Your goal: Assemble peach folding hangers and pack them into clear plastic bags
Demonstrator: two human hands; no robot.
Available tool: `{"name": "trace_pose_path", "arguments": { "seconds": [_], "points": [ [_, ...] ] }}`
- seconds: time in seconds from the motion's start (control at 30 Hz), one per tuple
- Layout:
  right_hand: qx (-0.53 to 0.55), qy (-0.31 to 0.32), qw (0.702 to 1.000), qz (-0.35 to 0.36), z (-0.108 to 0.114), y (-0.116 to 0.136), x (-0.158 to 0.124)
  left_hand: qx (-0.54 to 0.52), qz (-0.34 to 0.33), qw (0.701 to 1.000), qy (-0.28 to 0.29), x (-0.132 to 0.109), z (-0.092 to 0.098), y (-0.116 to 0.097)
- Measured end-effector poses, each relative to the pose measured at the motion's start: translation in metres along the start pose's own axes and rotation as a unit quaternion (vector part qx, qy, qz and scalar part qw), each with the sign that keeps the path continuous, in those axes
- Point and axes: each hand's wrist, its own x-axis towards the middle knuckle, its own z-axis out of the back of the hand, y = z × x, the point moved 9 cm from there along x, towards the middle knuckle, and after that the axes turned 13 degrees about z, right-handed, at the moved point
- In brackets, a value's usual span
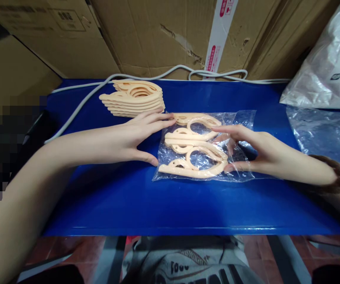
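A clear plastic bag (239, 118) lies flat on the blue table (170, 205) with peach plastic folding hangers (195, 171) inside it. My left hand (134, 134) rests at the bag's left edge, fingers and thumb spread, fingertips touching the upper left corner. On the right side, my right hand (252, 148) has its thumb and fingers apart against the bag, beside the curved ends of the hangers. Some right fingers are partly hidden. Behind my left hand stands a neat stack of the same hangers (137, 98).
A white cable (83, 106) runs along the back of the table. Cardboard boxes (158, 39) form a wall behind it. At the right lie a large white plastic sack (320, 75) and more clear plastic film (326, 134). The table's front edge is near my body.
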Motion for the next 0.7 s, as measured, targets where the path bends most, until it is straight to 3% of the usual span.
{"name": "trace_pose_path", "arguments": {
  "seconds": [0.7],
  "points": [
    [-0.014, 0.004, 1.000, -0.008, -0.0003, -0.0012, -0.0019, 0.021, -0.038, 0.998, -0.051, -0.0020, 0.0021, -0.0009]
  ]
}}
